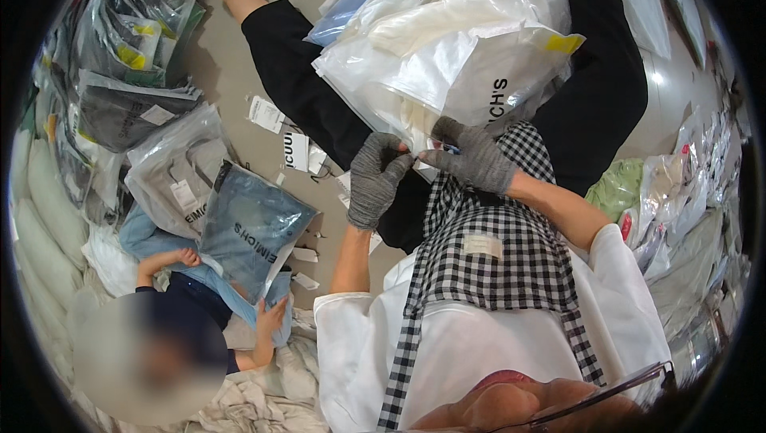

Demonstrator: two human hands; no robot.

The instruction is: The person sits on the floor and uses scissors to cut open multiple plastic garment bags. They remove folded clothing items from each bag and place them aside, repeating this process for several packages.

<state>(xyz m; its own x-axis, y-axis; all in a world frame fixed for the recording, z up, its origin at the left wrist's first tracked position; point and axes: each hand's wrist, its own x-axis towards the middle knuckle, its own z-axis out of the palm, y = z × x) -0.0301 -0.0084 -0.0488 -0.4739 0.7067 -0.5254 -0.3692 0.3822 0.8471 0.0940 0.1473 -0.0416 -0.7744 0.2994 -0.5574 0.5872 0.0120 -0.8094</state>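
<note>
Over my lap lies a stack of clear plastic garment bags [447,66] with pale folded clothes inside. My left hand [375,181], in a grey knit glove with bare fingertips, is closed in a pinch at the near edge of the top bag. Facing it, my right hand [479,160], gloved the same way, pinches there too, its thumb almost touching the left fingertips. A small white piece [431,168] shows just under the right thumb. What exactly lies between the fingertips is too small to make out.
At left, another person's hand [271,317] is by a bagged blue garment [254,229]. Bagged dark clothes [136,110] pile up beyond it. White tags [266,114] lie on the floor. More bagged clothes [670,173] and a green cloth [618,185] are at right.
</note>
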